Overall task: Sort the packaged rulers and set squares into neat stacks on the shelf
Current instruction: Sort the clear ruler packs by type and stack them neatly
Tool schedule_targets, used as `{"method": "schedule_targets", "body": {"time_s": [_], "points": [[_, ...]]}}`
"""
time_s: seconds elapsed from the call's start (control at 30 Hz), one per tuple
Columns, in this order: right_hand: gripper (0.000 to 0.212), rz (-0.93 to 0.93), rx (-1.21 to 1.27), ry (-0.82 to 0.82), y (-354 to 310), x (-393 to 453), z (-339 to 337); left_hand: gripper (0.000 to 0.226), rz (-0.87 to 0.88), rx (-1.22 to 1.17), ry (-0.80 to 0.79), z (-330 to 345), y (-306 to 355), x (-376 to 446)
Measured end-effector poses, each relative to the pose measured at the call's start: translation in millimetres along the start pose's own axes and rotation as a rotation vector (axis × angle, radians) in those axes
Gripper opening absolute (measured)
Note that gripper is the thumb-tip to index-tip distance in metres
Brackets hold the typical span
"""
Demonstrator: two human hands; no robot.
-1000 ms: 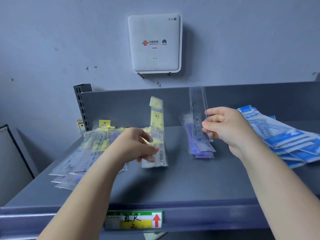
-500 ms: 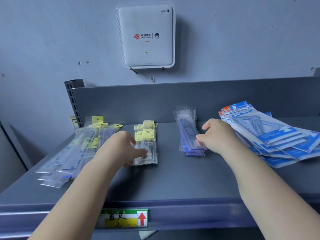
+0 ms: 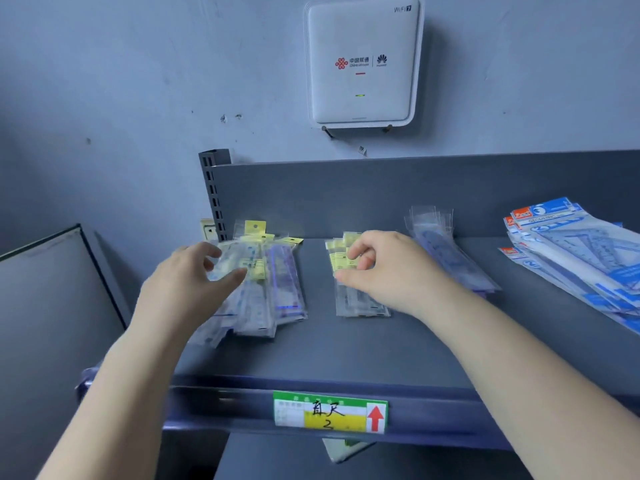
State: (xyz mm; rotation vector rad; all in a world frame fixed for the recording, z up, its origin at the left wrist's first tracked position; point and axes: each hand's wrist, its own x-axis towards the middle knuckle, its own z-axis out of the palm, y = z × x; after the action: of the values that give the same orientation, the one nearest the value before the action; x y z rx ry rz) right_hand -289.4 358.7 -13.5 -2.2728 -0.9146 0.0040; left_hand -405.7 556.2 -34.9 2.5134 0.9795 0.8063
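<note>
The left hand (image 3: 194,282) hung spread and loose over the messy ruler pile (image 3: 266,292) on the shelf (image 3: 346,355), gripping nothing. The right hand (image 3: 388,275) curled onto the yellow-tagged stack (image 3: 356,299), though whether it pinched a packet I couldn't tell; set squares (image 3: 581,251) lay far right.

Dim bluish light, soft shadows, slight motion blur, wide-angle edge bending.

Grey shelf (image 3: 346,348) w/ four stacks: ruler packs (image 3: 273,289), (image 3: 360,303), (image 3: 446,251), set-square packs (image 3: 581,251).

wall (image 3: 138,81): blue-grey, scuffed | router (image 3: 362,62): white, wall-mounted | upright (image 3: 213,192): slotted grey
</note>
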Motion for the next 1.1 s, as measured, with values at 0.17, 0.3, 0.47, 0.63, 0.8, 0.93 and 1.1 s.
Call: {"method": "schedule_targets", "body": {"time_s": [0.17, 0.3, 0.47, 0.63, 0.8, 0.93, 1.1], "points": [[0.048, 0.007, -0.041, -0.117, -34, 9, 32, 0.059, -0.079, 0.088, -0.113, -3, -33, 6], [0.055, 0.031, -0.144, -0.212, -56, 14, 46, 0.065, -0.065, 0.070, -0.157, 2, -44, 12], [0.043, 0.099, -0.299, -0.305, -69, 23, 61, 0.068, 0.032, 0.177, -0.154, 8, -37, 14], [0.029, 0.147, -0.369, -0.277, -71, 37, 75, 0.052, 0.023, 0.107, -0.190, 6, -42, 18], [0.031, 0.218, -0.364, -0.237, -71, 47, 77, 0.033, 0.035, 0.025, -0.186, 6, -52, 25], [0.041, 0.294, -0.289, -0.189, -65, 49, 77, 0.044, 0.049, 0.079, -0.152, 8, -50, 24], [0.018, 0.283, -0.104, -0.102, -55, 48, 76, 0.046, 0.048, 0.125, -0.164, 6, -47, 22]]}}
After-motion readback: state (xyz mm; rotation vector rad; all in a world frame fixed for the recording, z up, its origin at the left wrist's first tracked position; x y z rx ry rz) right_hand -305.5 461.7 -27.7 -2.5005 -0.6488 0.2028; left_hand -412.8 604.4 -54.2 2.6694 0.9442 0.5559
